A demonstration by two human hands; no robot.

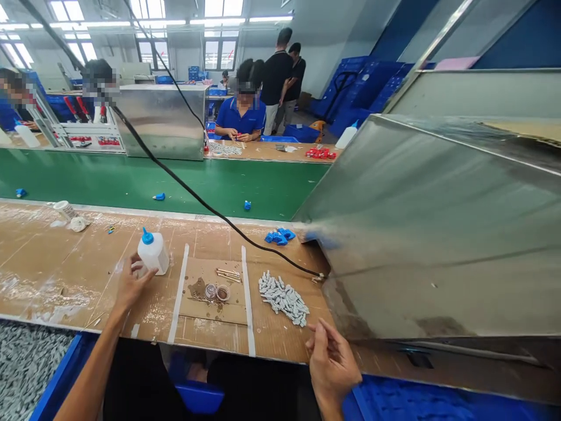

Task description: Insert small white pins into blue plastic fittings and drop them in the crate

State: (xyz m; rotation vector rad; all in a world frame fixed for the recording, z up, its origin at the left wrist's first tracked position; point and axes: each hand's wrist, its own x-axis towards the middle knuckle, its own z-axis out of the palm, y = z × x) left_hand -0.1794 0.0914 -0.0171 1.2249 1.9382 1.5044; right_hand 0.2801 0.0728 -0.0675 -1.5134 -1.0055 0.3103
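Observation:
My left hand point(134, 283) is at the lower left of a white squeeze bottle point(154, 254) with a blue nozzle cap. Its thumb and fingers are apart, and the thumb overlaps the bottle's lower edge; whether they touch is unclear. The bottle stands upright on the cardboard-covered table. My right hand point(332, 359) is closed in a pinch over the table's front edge, and what its fingertips hold, if anything, cannot be made out. Just beyond it lies a pile of small grey pieces point(284, 298). Two small round cups point(222, 293) and several cotton swabs point(228, 275) rest on a taped cardboard sheet point(197, 313).
A large metal box point(429, 234) walls off the right side. Across the table runs a black cable point(193, 190). Blue pieces point(279, 236) lie behind the grey pile; a green conveyor belt point(210, 181) is beyond. A bin of grey pieces point(30, 362) stands lower left. A co-worker point(241, 114) sits opposite.

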